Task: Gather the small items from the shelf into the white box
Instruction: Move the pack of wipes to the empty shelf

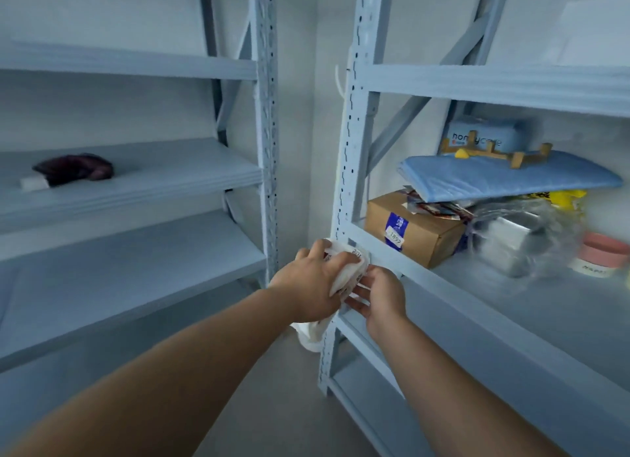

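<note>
My left hand grips a white printed plastic bag in front of the right rack's upright post; part of the bag hangs below my wrist. My right hand meets it from the right, its fingers touching the bag's lower edge. On the right rack's shelf stand a brown cardboard box with blue tape, a clear plastic wrap over a silvery item, a pink bowl and a blue padded board lying across them. No white box is in view.
A wooden rack and a blue tissue pack sit on and behind the blue board. On the left rack's middle shelf lies a dark red bundle beside a small white block. Grey floor runs between the racks.
</note>
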A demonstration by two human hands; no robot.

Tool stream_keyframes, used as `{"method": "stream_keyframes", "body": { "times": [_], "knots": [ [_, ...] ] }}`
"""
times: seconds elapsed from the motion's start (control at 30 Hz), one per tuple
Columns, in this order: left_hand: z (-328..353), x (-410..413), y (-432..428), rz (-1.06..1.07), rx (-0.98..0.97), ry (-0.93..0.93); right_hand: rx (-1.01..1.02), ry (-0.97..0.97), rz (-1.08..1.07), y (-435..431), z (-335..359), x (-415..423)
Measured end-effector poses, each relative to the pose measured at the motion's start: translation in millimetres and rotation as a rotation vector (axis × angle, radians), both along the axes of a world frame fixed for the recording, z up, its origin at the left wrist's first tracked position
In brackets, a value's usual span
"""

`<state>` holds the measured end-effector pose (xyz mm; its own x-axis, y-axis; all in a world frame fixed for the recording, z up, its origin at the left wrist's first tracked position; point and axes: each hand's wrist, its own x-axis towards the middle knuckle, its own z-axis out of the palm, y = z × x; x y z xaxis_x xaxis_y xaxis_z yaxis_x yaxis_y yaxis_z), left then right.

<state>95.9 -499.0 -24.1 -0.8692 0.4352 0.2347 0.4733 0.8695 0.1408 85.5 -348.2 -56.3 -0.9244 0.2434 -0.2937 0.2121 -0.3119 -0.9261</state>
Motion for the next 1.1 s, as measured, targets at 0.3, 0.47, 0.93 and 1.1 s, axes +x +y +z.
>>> {"method": "stream_keyframes", "body": {
  "times": [0.3, 0.47, 0.93, 1.1],
  "knots": [
    [-9.0, 4.6, -156.9, 0.181, 0.009, 0.016, -0.011, 0.01, 0.16, -164.6, -6.5, -21.0],
    [-15.1, 2.0, -222.7, 0.299, 0.039, 0.001, -0.018, -0.014, 0.281, -236.7, -18.8, -45.6],
    [-10.5, -110.4, -338.1, 0.561, -0.017, 0.012, -0.096, 0.028, 0.534, -370.2, -11.5, -180.1],
    [3.5, -166.5, -360.9, 0.632, 0.001, 0.017, -0.101, 0.068, 0.593, -398.0, 3.9, -244.5]
  ]
}}
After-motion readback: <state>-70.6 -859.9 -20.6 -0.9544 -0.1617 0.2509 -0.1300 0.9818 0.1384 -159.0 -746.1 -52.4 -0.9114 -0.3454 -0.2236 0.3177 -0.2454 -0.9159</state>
